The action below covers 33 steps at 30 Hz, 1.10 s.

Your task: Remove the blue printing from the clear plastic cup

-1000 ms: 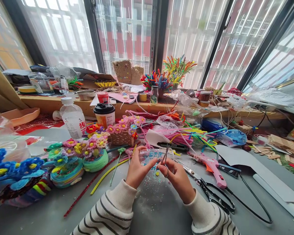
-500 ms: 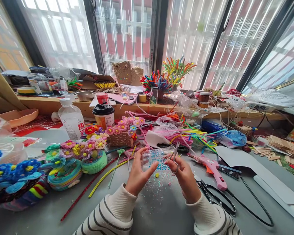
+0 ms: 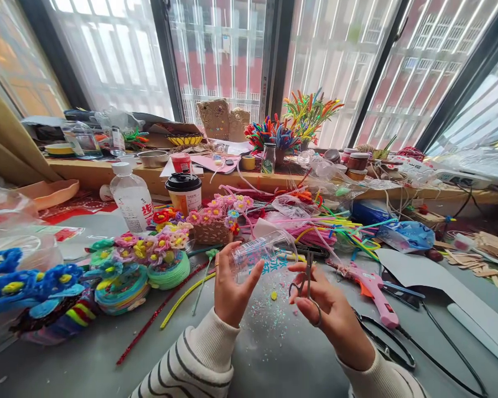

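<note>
My left hand point(image 3: 234, 287) is wrapped round a clear plastic cup point(image 3: 255, 254) with blue printed characters, tilted on its side with its open rim to the right. In my right hand point(image 3: 326, 307) are small metal scissors point(image 3: 306, 284), fingers through the handle loops and blades pointing up. The scissors are apart from the cup's rim. Below the cup, glitter specks point(image 3: 269, 320) and a small yellow piece point(image 3: 274, 296) lie on the grey table point(image 3: 282, 365).
A pink glue gun point(image 3: 375, 290) and black-handled pliers point(image 3: 388, 337) lie to the right. Pipe-cleaner flower pots point(image 3: 122, 287) stand on the left, beside a water bottle point(image 3: 130, 199) and a lidded paper cup point(image 3: 184, 193). Pipe cleaners point(image 3: 311, 229) are heaped behind my hands.
The scissors have come away from the cup, and my right hand has shifted right and down, turning the blades upright. The cup now tilts with its rim end higher.
</note>
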### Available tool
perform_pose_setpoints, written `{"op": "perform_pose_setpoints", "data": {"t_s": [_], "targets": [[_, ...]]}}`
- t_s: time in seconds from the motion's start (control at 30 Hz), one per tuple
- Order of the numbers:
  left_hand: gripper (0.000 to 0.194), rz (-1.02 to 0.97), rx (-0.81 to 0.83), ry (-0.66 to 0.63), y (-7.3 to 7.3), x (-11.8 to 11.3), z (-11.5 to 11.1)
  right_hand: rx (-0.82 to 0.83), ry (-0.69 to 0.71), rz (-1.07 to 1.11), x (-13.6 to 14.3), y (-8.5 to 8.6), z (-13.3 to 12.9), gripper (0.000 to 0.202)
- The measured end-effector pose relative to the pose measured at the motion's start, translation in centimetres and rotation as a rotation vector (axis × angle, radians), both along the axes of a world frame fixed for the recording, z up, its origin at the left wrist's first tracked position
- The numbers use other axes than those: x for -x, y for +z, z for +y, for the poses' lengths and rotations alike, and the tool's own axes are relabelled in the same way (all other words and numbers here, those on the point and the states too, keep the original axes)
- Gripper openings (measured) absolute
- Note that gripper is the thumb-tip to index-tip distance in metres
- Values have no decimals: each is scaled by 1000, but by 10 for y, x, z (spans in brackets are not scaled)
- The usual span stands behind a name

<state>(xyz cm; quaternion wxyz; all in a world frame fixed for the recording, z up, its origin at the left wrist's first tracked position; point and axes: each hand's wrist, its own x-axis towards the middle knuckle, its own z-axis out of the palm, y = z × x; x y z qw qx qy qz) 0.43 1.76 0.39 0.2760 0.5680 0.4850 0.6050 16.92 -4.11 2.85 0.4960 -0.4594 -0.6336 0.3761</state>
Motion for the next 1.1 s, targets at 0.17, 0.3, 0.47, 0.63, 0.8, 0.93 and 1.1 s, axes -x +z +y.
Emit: {"op": "perform_pose_setpoints", "data": {"t_s": [0.17, 0.3, 0.47, 0.63, 0.8, 0.93, 1.1], "targets": [[60, -37, -59, -56, -1, -2, -1, 97, 184, 45, 11, -3, 0, 43], [57, -79, -59, -91, 0, -4, -1, 219, 395, 125, 18, -4, 1, 55], [51, -74, -66, -85, 1, -5, -4, 314, 498, 207, 22, -6, 3, 59], [49, -86, -87, -113, 1, -9, -8, 339, 509, 245, 22, -10, 5, 59], [50, -50, -112, -92, -1, -11, -7, 335, 474, 221, 22, -14, 5, 59], [51, -13, -144, -71, -3, -10, -7, 316, 419, 173, 23, -19, 6, 57], [52, 38, -174, -53, -4, -9, -8, 279, 304, 46, 24, -21, 7, 57]]}}
